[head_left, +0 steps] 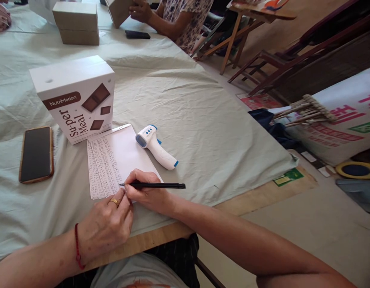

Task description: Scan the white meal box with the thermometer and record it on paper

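Observation:
My right hand [147,192] grips a black pen [161,185], its tip at the right edge of handwritten paper strips [102,168]. The overlapping strips lie on a white sheet of paper [132,152]. Close against the right hand, my left hand [109,220] rests over the paper's lower edge, fingers pressed together; what is under the fingertips is hidden. Its ring finger wears a gold ring, its wrist a red cord. Beyond the sheet's top edge stands a white box [73,100] with chocolate pictures. A white and blue infrared thermometer [157,148] lies right of the sheet.
A smartphone [37,154] lies at left on the cloth-covered table [179,100]. Cardboard box [77,24] and dark flat object [137,35] sit at the far side, where another person's hand [141,11] holds a second box. Chair [263,64] and printed sack [344,120] stand right.

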`<act>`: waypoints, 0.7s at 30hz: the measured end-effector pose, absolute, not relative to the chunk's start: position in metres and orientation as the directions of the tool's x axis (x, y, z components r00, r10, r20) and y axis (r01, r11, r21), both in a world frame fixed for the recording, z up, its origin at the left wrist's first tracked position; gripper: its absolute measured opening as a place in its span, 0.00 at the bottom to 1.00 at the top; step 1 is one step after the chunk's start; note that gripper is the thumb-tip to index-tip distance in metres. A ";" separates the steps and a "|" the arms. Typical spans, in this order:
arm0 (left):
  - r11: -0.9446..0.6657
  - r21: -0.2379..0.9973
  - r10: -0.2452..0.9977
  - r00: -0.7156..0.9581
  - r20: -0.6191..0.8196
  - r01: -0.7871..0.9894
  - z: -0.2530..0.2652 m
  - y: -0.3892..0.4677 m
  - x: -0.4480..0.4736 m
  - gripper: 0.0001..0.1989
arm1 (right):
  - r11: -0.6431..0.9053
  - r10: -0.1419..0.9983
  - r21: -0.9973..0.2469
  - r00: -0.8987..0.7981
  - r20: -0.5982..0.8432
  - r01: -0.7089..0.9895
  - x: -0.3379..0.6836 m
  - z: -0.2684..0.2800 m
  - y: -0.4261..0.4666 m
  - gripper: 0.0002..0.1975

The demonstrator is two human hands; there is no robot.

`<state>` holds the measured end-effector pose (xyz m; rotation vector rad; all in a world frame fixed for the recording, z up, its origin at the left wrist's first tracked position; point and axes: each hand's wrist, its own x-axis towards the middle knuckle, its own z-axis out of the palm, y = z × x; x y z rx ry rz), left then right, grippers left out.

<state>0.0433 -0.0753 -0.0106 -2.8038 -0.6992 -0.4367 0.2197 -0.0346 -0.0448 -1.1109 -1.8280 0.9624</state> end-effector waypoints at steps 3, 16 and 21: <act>-0.863 -0.130 0.426 0.842 0.331 0.488 -0.011 -0.075 0.043 0.20 | 0.331 0.925 -0.888 -0.296 0.239 0.318 0.219 -0.046 -0.034 0.04; -0.844 -0.101 0.459 0.806 0.375 0.527 -0.017 -0.076 0.044 0.17 | 0.365 0.911 -0.851 -0.332 0.244 0.378 0.217 -0.044 -0.033 0.05; -0.842 -0.114 0.452 0.805 0.383 0.527 -0.016 -0.075 0.044 0.19 | 0.373 0.908 -0.858 -0.330 0.259 0.354 0.217 -0.043 -0.032 0.05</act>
